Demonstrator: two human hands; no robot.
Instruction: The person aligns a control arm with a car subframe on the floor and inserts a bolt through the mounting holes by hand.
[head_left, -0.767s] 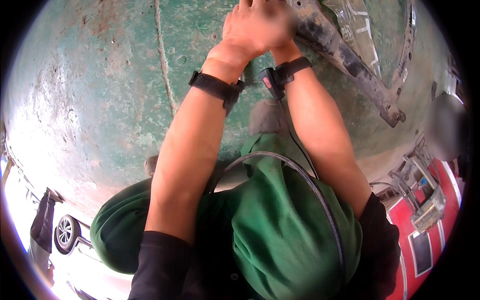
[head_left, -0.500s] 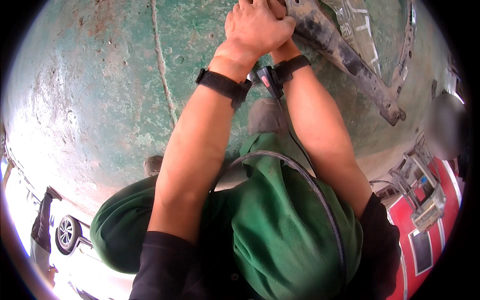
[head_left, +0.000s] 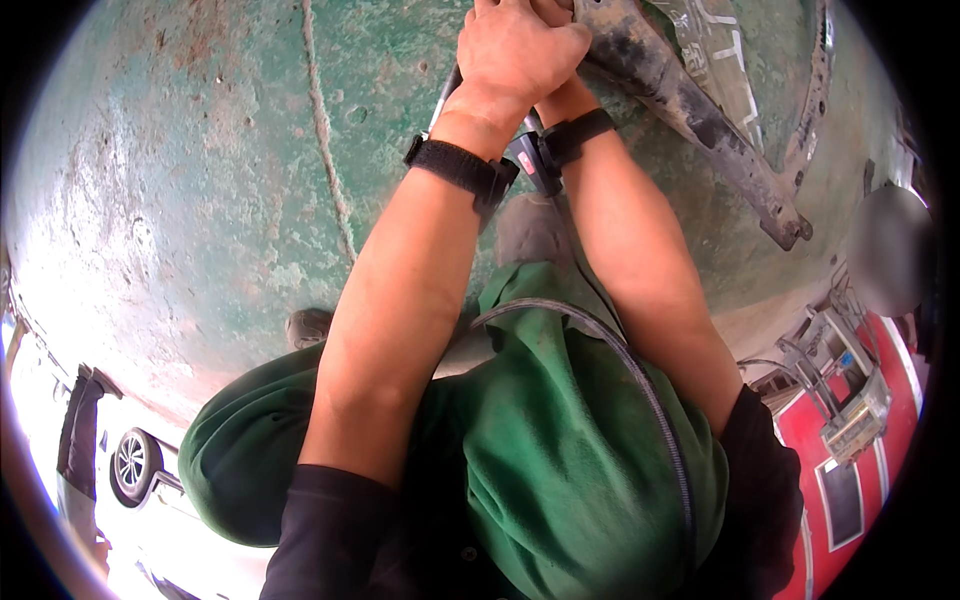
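Note:
At the top edge, my left hand [head_left: 520, 52] is closed, its fingers curled, knuckles up. My right hand [head_left: 553, 14] is tucked against its far side, mostly hidden, with a few bent fingers showing. Both are pressed together at the left end of a dirty, worn metal frame part [head_left: 690, 115] lying on the floor. A thin dark-and-silver rod [head_left: 443, 103] sticks out beside my left wrist; whether a hand holds it is hidden. What lies inside my grip cannot be made out. A black strap circles each wrist, and a small black device [head_left: 535, 163] sits by the right one.
The worn green floor [head_left: 200, 180] has a crack running along it. A clear plastic sheet [head_left: 715, 60] lies beyond the frame part. A dark cable [head_left: 640, 385] loops over my green trousers. Metal equipment [head_left: 840, 390] stands at the right, a car wheel [head_left: 136, 467] at the lower left.
My left hand and forearm have shifted slightly right and turned. The rod beside my left wrist has come into sight. The frame part stays in place.

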